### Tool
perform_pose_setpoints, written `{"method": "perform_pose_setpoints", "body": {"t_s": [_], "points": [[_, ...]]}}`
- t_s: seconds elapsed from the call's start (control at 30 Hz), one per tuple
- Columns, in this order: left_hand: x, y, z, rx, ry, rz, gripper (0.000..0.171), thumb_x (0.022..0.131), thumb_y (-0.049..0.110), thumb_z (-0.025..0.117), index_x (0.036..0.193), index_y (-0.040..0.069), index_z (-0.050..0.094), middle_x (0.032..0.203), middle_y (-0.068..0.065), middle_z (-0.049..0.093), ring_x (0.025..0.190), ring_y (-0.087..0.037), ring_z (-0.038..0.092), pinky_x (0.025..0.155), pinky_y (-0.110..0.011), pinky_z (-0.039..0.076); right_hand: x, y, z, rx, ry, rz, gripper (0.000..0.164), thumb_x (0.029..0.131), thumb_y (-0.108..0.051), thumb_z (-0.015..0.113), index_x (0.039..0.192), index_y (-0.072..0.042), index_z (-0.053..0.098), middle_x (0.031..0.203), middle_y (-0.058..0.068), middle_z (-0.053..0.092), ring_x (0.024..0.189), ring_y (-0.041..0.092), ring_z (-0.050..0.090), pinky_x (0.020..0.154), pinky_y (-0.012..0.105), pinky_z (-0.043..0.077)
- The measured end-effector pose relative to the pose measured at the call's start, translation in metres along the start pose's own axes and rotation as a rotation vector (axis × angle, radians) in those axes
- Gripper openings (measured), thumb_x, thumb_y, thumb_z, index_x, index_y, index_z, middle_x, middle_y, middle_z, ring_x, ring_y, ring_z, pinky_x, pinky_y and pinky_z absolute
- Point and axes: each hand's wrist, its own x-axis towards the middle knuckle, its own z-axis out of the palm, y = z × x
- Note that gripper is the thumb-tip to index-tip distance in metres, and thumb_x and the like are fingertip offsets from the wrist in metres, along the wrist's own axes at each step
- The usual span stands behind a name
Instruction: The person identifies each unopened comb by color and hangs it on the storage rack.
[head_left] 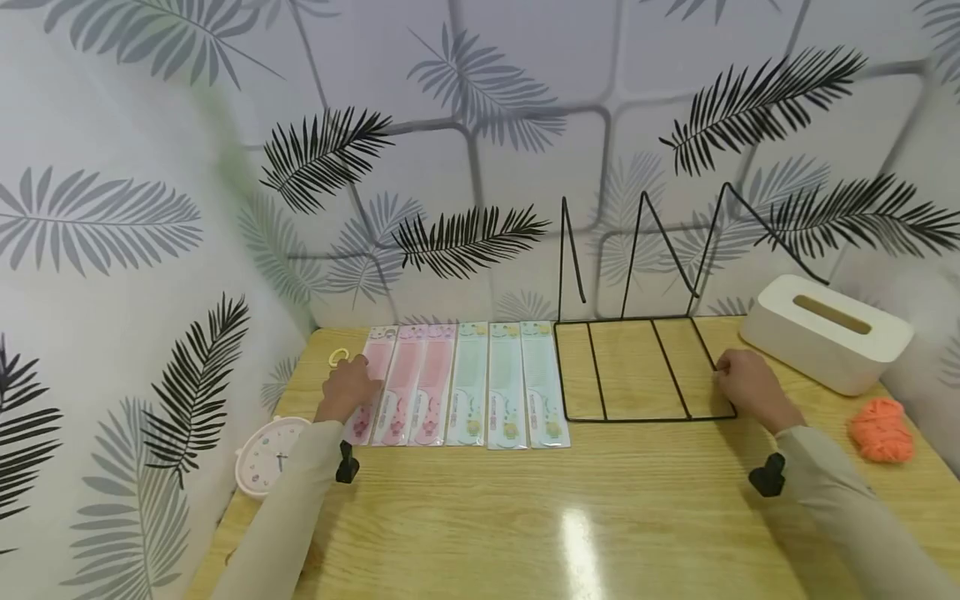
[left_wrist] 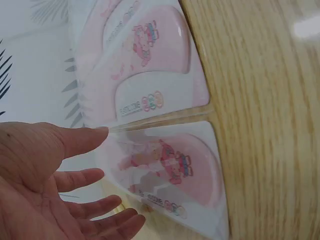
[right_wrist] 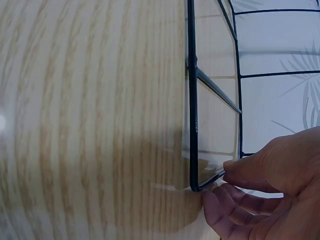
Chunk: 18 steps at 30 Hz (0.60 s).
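Observation:
Three pink packaged combs [head_left: 401, 392] and three green packaged combs [head_left: 506, 392] lie side by side in a row on the table. Over the leftmost pink comb [left_wrist: 170, 170] is my left hand [head_left: 349, 388], its fingers spread and loosely bent, holding nothing. In the left wrist view its thumb reaches the gap beside that pack; whether it touches cannot be told. A black wire rack [head_left: 652, 419] lies right of the combs, its zigzag uprights standing against the wall. My right hand [head_left: 753, 387] pinches the rack's right side wire [right_wrist: 215, 178] between thumb and fingers.
A white tissue box [head_left: 817, 358] stands at the right, behind an orange yarn bundle [head_left: 882, 431]. At the left are a pink clock [head_left: 262, 450] and a small yellow ring [head_left: 338, 357]. Patterned wall covering [head_left: 525, 183] borders the table's back and left.

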Motion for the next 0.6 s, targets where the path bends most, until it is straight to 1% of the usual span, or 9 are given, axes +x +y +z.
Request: {"method": "perform_pose_setpoints", "body": {"t_s": [0.07, 0.1, 0.17, 0.27, 0.43, 0.6], "points": [[0.0, 0.0, 0.001, -0.003, -0.006, -0.021, 0.053, 0.099, 0.02, 0.061, 0.142, -0.01, 0.049, 0.137, -0.036, 0.052, 0.125, -0.054, 0.052, 0.107, -0.068, 0.042, 0.0, -0.001, 0.0, 0.006, 0.006, 0.021, 0.019, 0.095, 0.003, 0.059, 0.096, 0.022, 0.061, 0.089, 0.038, 0.062, 0.079, 0.048, 0.062, 0.069, 0.058, 0.054], [0.0, 0.0, 0.002, -0.006, -0.008, -0.028, 0.053, 0.098, 0.02, 0.061, 0.141, -0.01, 0.05, 0.137, -0.036, 0.053, 0.125, -0.055, 0.052, 0.107, -0.068, 0.042, 0.0, 0.0, 0.001, 0.005, 0.017, 0.026, 0.021, 0.095, 0.002, 0.062, 0.102, 0.022, 0.064, 0.098, 0.039, 0.065, 0.086, 0.05, 0.065, 0.074, 0.062, 0.055], [0.002, 0.0, 0.003, 0.006, -0.004, -0.035, 0.053, 0.096, 0.019, 0.062, 0.138, -0.011, 0.051, 0.133, -0.036, 0.054, 0.123, -0.054, 0.052, 0.106, -0.068, 0.042, 0.0, 0.0, 0.001, 0.004, 0.019, 0.052, 0.022, 0.096, 0.0, 0.064, 0.102, 0.021, 0.063, 0.098, 0.038, 0.065, 0.085, 0.049, 0.064, 0.074, 0.061, 0.054], [0.006, 0.0, 0.005, 0.024, 0.011, -0.045, 0.054, 0.095, 0.021, 0.066, 0.135, -0.011, 0.051, 0.129, -0.036, 0.057, 0.12, -0.054, 0.055, 0.104, -0.066, 0.045, -0.001, 0.001, 0.002, 0.004, 0.013, 0.076, 0.022, 0.097, -0.002, 0.064, 0.102, 0.02, 0.062, 0.097, 0.037, 0.066, 0.082, 0.047, 0.064, 0.073, 0.06, 0.054], [0.014, -0.004, 0.006, 0.035, 0.016, -0.058, 0.055, 0.095, 0.025, 0.072, 0.131, -0.012, 0.053, 0.124, -0.035, 0.061, 0.117, -0.053, 0.059, 0.098, -0.065, 0.05, 0.0, 0.002, 0.003, -0.003, -0.011, 0.109, 0.021, 0.098, -0.003, 0.063, 0.101, 0.018, 0.061, 0.095, 0.035, 0.066, 0.078, 0.042, 0.065, 0.069, 0.057, 0.055], [0.013, -0.006, 0.003, 0.028, 0.014, -0.071, 0.056, 0.094, 0.025, 0.075, 0.129, -0.013, 0.054, 0.124, -0.037, 0.062, 0.116, -0.054, 0.062, 0.094, -0.065, 0.053, 0.003, 0.001, 0.002, -0.015, -0.034, 0.138, 0.021, 0.098, -0.004, 0.062, 0.101, 0.017, 0.06, 0.095, 0.033, 0.066, 0.078, 0.041, 0.064, 0.069, 0.056, 0.054]]}}
